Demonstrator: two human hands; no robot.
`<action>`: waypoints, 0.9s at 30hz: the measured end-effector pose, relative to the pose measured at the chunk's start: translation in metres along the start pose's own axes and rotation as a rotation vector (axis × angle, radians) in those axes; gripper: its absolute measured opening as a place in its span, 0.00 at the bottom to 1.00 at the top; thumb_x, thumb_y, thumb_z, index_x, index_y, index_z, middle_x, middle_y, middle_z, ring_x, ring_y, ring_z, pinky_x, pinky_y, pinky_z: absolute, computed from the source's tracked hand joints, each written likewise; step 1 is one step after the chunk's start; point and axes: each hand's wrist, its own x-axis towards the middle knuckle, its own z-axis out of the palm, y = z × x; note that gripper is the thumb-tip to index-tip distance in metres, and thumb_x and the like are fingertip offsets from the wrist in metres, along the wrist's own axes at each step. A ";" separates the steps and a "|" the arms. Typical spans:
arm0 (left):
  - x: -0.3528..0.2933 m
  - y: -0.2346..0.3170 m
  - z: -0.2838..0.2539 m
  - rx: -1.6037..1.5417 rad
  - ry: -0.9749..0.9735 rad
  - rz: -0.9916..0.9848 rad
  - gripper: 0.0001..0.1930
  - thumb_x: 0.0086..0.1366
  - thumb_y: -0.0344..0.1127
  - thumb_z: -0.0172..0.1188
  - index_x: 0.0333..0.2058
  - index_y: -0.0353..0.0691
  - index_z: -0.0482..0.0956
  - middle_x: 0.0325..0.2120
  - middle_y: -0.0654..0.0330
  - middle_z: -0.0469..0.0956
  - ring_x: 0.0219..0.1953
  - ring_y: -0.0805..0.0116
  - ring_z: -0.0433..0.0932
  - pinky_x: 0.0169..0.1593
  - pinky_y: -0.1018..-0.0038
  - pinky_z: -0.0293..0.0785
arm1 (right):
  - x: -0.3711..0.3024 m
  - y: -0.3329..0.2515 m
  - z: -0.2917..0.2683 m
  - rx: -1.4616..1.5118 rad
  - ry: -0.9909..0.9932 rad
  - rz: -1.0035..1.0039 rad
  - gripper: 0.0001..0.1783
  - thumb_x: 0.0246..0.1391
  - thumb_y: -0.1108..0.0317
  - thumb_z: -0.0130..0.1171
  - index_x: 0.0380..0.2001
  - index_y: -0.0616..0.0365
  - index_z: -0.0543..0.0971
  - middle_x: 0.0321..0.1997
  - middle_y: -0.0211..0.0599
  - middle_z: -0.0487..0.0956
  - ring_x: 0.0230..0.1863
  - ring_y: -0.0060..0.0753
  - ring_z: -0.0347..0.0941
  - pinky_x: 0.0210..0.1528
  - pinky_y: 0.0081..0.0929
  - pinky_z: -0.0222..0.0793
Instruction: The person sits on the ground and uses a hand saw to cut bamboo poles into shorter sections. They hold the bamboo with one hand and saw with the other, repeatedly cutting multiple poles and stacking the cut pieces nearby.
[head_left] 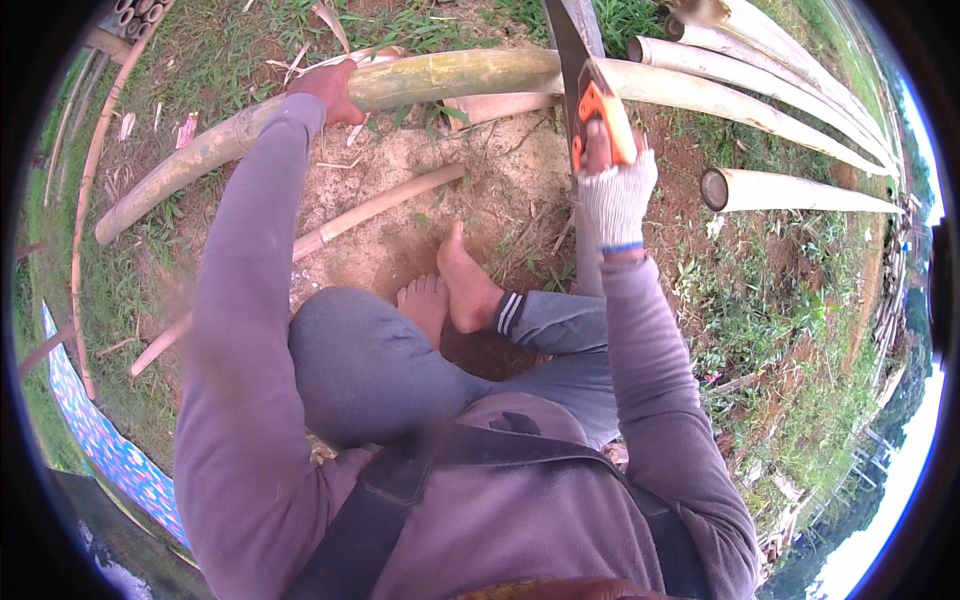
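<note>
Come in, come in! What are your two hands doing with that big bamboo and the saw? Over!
Left hand pressing down on long bamboo pole. Right hand, gloved, shut on orange-handled saw, blade at the pole. Bare feet tucked below, apart from blade.

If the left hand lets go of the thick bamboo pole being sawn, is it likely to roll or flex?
The bamboo pole is round and smooth, so it would probably roll a little on the dirt once the left hand releases it. It looks thick and long, so likely stiff and fairly heavy. The saw in the right hand may pin it somewhat.
</note>
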 end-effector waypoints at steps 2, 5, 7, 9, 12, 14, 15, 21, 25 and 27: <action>0.003 -0.022 0.000 0.025 0.018 -0.031 0.44 0.47 0.50 0.80 0.65 0.49 0.74 0.48 0.50 0.88 0.52 0.48 0.87 0.57 0.54 0.82 | -0.071 0.008 -0.024 0.029 0.082 -0.009 0.15 0.73 0.69 0.62 0.57 0.62 0.75 0.45 0.41 0.82 0.38 0.27 0.81 0.37 0.24 0.80; -0.004 -0.018 0.011 -0.009 0.038 -0.033 0.42 0.46 0.48 0.80 0.61 0.47 0.76 0.47 0.50 0.88 0.51 0.46 0.87 0.56 0.51 0.81 | -0.187 0.005 -0.063 -0.164 0.087 0.050 0.15 0.70 0.64 0.68 0.51 0.61 0.76 0.32 0.36 0.84 0.24 0.22 0.79 0.25 0.22 0.76; -0.002 -0.008 0.016 -0.012 0.041 -0.018 0.41 0.46 0.47 0.80 0.60 0.47 0.76 0.47 0.49 0.88 0.50 0.45 0.87 0.56 0.50 0.81 | -0.201 0.041 -0.072 -0.125 0.165 -0.051 0.17 0.70 0.61 0.67 0.52 0.61 0.76 0.36 0.39 0.85 0.24 0.23 0.79 0.25 0.21 0.76; -0.001 -0.006 0.013 -0.004 0.057 -0.014 0.42 0.44 0.47 0.80 0.61 0.46 0.76 0.47 0.48 0.88 0.50 0.45 0.87 0.55 0.49 0.82 | -0.137 0.040 -0.035 0.429 0.238 0.060 0.15 0.72 0.63 0.66 0.52 0.60 0.76 0.41 0.41 0.85 0.29 0.23 0.81 0.29 0.24 0.79; 0.008 -0.001 0.010 0.004 0.086 0.019 0.43 0.44 0.47 0.80 0.62 0.46 0.76 0.48 0.48 0.88 0.51 0.45 0.87 0.56 0.50 0.82 | 0.022 0.004 0.011 -0.238 -0.034 -0.074 0.18 0.78 0.61 0.55 0.61 0.60 0.73 0.60 0.44 0.79 0.58 0.34 0.81 0.60 0.27 0.80; 0.008 -0.006 0.005 -0.019 0.003 -0.002 0.44 0.44 0.47 0.80 0.62 0.46 0.76 0.49 0.48 0.88 0.52 0.45 0.87 0.57 0.51 0.82 | 0.023 -0.035 0.021 -0.104 -0.060 0.060 0.16 0.78 0.64 0.56 0.60 0.61 0.74 0.55 0.43 0.81 0.52 0.32 0.82 0.51 0.26 0.80; 0.009 -0.007 0.004 -0.031 -0.039 -0.007 0.44 0.44 0.48 0.80 0.62 0.46 0.76 0.49 0.48 0.88 0.52 0.45 0.87 0.57 0.51 0.82 | 0.017 -0.002 0.010 0.180 -0.045 0.075 0.15 0.77 0.66 0.56 0.60 0.62 0.74 0.54 0.43 0.82 0.50 0.32 0.82 0.49 0.26 0.80; 0.002 -0.021 0.016 -0.009 0.056 -0.007 0.44 0.44 0.49 0.81 0.62 0.47 0.76 0.48 0.48 0.88 0.51 0.44 0.87 0.56 0.50 0.82 | -0.176 0.004 -0.069 -0.267 0.034 0.107 0.17 0.72 0.65 0.63 0.57 0.64 0.76 0.47 0.48 0.84 0.44 0.36 0.85 0.44 0.35 0.83; -0.001 0.005 0.000 0.028 -0.028 -0.043 0.47 0.47 0.50 0.81 0.66 0.46 0.74 0.50 0.48 0.88 0.52 0.46 0.87 0.58 0.52 0.81 | -0.127 0.060 -0.064 -0.435 0.064 -0.129 0.19 0.70 0.62 0.65 0.55 0.64 0.77 0.49 0.50 0.84 0.43 0.38 0.86 0.42 0.37 0.83; -0.001 0.013 0.003 0.028 -0.038 -0.027 0.48 0.48 0.51 0.82 0.68 0.46 0.74 0.52 0.48 0.88 0.53 0.46 0.87 0.60 0.54 0.81 | -0.020 0.015 -0.013 -0.454 0.027 -0.210 0.21 0.72 0.61 0.62 0.59 0.64 0.76 0.54 0.49 0.83 0.48 0.38 0.85 0.45 0.34 0.82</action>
